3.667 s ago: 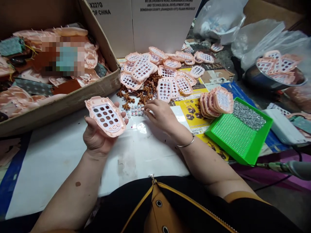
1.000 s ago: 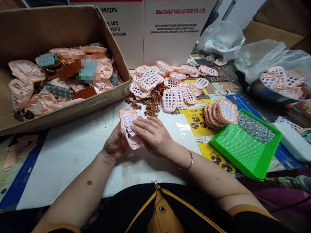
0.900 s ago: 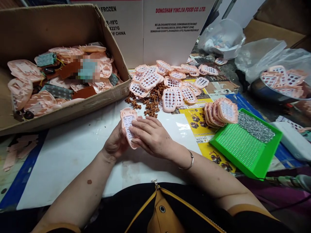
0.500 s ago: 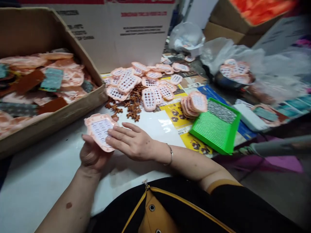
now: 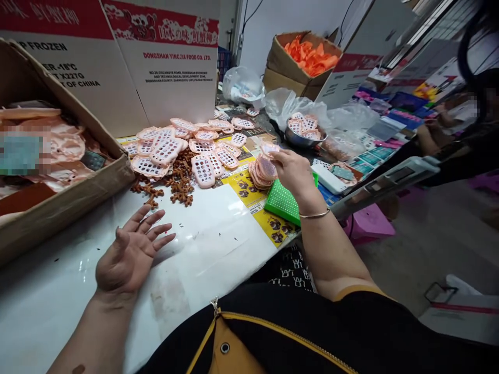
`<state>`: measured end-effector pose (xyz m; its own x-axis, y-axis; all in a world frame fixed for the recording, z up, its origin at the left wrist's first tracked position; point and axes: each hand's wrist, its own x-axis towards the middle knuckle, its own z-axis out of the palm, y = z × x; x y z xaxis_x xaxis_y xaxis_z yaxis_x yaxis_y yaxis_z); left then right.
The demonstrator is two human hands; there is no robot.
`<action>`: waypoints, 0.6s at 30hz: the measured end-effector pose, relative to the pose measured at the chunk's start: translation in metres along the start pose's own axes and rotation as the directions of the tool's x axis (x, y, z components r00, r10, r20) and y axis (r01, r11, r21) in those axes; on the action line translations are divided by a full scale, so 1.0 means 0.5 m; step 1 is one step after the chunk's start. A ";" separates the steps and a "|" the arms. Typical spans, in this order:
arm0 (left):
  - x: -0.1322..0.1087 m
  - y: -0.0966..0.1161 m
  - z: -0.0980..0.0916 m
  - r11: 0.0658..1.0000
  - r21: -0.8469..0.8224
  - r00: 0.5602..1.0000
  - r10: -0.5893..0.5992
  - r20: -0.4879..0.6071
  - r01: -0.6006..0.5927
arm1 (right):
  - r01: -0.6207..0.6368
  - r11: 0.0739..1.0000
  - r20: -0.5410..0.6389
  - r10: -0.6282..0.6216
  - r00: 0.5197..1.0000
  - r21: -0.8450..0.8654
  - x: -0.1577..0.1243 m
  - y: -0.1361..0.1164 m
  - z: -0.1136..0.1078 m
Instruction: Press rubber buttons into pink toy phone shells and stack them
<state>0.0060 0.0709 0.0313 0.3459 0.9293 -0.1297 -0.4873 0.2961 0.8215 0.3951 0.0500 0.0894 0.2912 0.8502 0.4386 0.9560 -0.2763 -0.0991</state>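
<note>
My right hand (image 5: 294,174) pinches the edge of a pink plastic panel (image 5: 268,148) with a pale printed face, just above a stack of similar pink panels (image 5: 260,174). Whether the held panel touches the stack cannot be made out. Partly hidden under that hand is a green tray (image 5: 279,201). My left hand (image 5: 134,254) lies palm up over the white work surface (image 5: 210,259), fingers spread and holding nothing. Beyond it are a heap of pink covers with rows of holes (image 5: 167,148) and some small brown branched pieces (image 5: 181,182).
An open carton (image 5: 66,202) of pink parts and circuit boards stands at the left. A printed white carton (image 5: 175,93) rises behind the heap. Farther right are a metal bowl (image 5: 306,139) of covers, a box of orange pieces (image 5: 292,78), and another person's arm (image 5: 427,140).
My right hand has carried the panel from my left hand rightward to the stack. My left hand has let go and opened. The view has swung to the right.
</note>
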 end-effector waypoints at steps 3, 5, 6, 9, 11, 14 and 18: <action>0.001 0.000 -0.002 1.000 0.006 1.000 0.010 0.009 -0.010 | -0.007 0.999 0.149 0.011 0.989 -0.032 -0.009 0.016 0.009; 0.002 0.001 -0.005 1.000 0.002 1.000 0.024 0.008 -0.024 | 0.008 1.000 0.208 -0.002 0.978 -0.029 -0.008 0.014 0.015; 0.002 0.002 -0.006 1.000 -0.001 1.000 0.028 0.005 -0.028 | 0.005 0.999 0.243 0.004 0.970 -0.037 -0.007 0.013 0.017; 0.002 0.002 -0.010 0.999 -0.012 0.999 0.034 -0.016 -0.035 | -0.015 0.996 0.339 0.046 0.940 -0.092 -0.003 0.017 0.016; 0.003 0.002 -0.011 0.999 -0.020 0.999 0.038 -0.025 -0.039 | -0.004 0.993 0.367 0.048 0.929 -0.119 -0.002 0.020 0.010; 0.004 0.002 -0.008 0.999 -0.023 0.999 0.038 -0.031 -0.039 | 0.008 0.994 0.269 0.021 0.963 -0.106 0.003 0.005 0.001; 0.005 0.002 -0.003 0.999 -0.035 0.998 0.026 -0.059 -0.029 | 0.000 0.996 0.134 -0.011 0.991 0.086 0.021 -0.079 0.015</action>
<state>0.0054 0.0740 0.0308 0.2853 0.9481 -0.1402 -0.5244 0.2769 0.8052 0.3606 0.0734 0.0912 0.2827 0.9058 0.3156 0.9555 -0.2369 -0.1760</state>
